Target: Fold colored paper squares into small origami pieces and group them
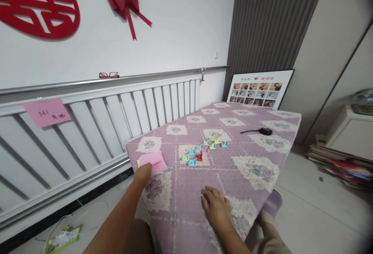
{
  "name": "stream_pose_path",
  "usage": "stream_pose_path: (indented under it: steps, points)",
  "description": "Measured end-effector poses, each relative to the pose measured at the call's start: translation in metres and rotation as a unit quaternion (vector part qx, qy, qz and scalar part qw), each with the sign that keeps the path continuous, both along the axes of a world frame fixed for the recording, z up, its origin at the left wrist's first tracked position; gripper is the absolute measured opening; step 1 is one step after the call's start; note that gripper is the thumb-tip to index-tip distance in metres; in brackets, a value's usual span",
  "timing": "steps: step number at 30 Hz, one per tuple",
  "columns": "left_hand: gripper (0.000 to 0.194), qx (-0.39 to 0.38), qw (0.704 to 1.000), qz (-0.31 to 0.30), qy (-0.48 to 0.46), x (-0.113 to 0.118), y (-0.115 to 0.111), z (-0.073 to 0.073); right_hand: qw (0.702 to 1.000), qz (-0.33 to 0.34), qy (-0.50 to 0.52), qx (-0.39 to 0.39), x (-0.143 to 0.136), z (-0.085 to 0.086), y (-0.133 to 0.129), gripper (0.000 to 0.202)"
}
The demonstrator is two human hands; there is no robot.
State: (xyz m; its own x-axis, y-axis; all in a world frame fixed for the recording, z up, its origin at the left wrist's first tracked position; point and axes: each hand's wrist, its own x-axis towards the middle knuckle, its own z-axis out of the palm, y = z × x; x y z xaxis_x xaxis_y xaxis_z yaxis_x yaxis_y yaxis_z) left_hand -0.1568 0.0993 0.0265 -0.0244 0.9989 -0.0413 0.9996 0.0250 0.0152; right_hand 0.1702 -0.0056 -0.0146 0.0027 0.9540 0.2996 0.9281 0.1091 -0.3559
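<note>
At the table's left edge, my left hand [143, 174] has its fingers closed on the top pink sheet of a stack of coloured paper [159, 156]. A fold or raised edge shows in that sheet beside the fingertips. My right hand [216, 206] rests palm down on the purple floral tablecloth [192, 191], fingers stretched out a little, holding nothing. Beyond both hands, several small folded paper pieces lie in a loose cluster, among them a red piece [199, 157], a blue piece [192, 162] and a yellow piece [217, 141].
A black object with a strap [265, 131] lies on the table's right part. A framed photo board [259, 90] leans behind the table. A white radiator [116, 118] borders the left side, carrying a pink note [47, 112]. Glasses [109, 75] sit on the pipe above.
</note>
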Motion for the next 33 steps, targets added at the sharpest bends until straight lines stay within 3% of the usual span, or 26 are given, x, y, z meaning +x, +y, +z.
stream_pose_path:
  steps: [8,16,23,31,33]
  points:
    - [0.03,0.003,0.998,0.059,0.007,0.003,0.008,0.004,1.0,-0.002,0.002,-0.002,0.0,0.001,-0.002,0.025]
    - [0.024,0.009,0.999,0.043,0.0,0.001,0.01,0.008,1.0,0.0,0.01,0.005,0.0,0.001,-0.002,0.025]
    - [0.032,0.009,1.0,0.016,-0.01,-0.001,0.006,0.013,1.0,-0.001,0.016,0.001,0.0,0.001,-0.002,0.024]
    - [0.025,0.071,0.997,0.031,-0.028,-0.001,-0.007,0.024,1.0,-0.001,0.018,0.006,0.001,0.001,-0.002,0.025]
    - [0.03,0.092,0.995,0.028,-0.032,0.004,-0.014,0.029,1.0,-0.003,0.021,0.002,0.001,0.001,-0.002,0.026]
